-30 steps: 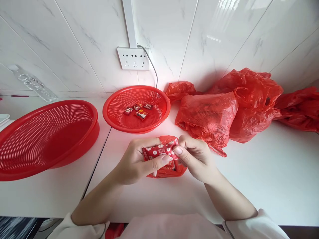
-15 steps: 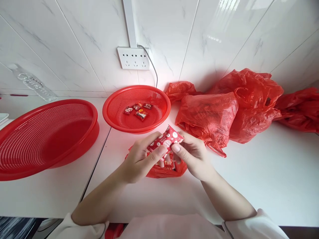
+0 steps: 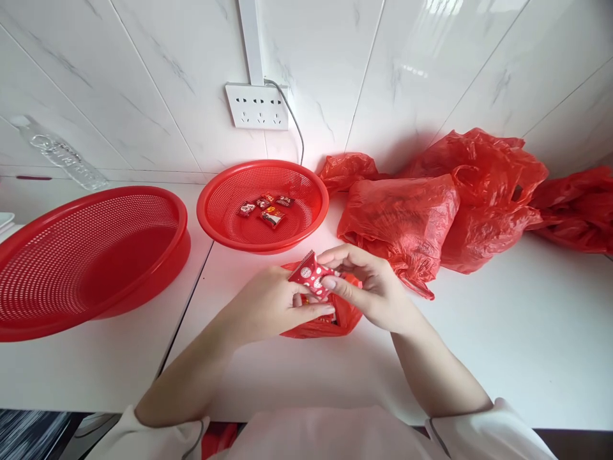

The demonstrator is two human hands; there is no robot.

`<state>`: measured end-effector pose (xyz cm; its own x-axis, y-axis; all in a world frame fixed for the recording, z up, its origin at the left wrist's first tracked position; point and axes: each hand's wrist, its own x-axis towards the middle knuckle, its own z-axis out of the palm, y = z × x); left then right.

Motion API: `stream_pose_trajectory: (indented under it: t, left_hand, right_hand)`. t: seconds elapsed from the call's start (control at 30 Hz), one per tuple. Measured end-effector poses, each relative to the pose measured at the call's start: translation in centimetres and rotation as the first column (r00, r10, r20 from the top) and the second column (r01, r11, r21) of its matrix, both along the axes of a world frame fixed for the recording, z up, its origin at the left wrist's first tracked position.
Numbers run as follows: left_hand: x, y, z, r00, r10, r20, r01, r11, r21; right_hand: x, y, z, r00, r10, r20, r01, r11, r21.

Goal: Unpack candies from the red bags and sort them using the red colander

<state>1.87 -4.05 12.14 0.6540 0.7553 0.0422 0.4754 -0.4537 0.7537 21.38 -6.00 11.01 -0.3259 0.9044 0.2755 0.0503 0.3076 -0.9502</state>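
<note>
A red candy packet (image 3: pixel 312 275) with white dots and round white emblems is pinched between the thumb and fingers of my right hand (image 3: pixel 378 291). It is tilted above an opened red plastic bag (image 3: pixel 316 331). More small wrapped candies show in the bag's mouth, mostly covered by my hands. My left hand (image 3: pixel 265 300) reaches over the bag from the left, just under the packet. Its thumb is stretched out apart from the forefinger; the other fingertips are hidden behind the packet. Beyond my hands, a red mesh basket (image 3: pixel 225 237) has several small wrapped candies (image 3: pixel 272 217) at its bottom.
A larger red basket (image 3: pixel 179 255) stands at the left on the white table (image 3: pixel 479 358). Stuffed red plastic bags (image 3: pixel 402 217) line the right side by the wall. A clear bottle (image 3: pixel 62 153) lies at the back left. A socket panel (image 3: pixel 258 105) is on the wall.
The packet was held between both hands; now only my right hand pinches it, and it has turned. My left hand has lowered toward the bag's mouth.
</note>
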Motion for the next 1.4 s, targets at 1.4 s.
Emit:
stream_pose_trajectory:
  t: [1.4]
  left_hand:
    - [-5.3,0.6,-1.8,0.665,0.622,0.414,-0.429,0.772,-0.469]
  right_hand:
    - [7.1,-0.5,-3.1,0.621,-0.416,0.664,0.368,0.903,0.222]
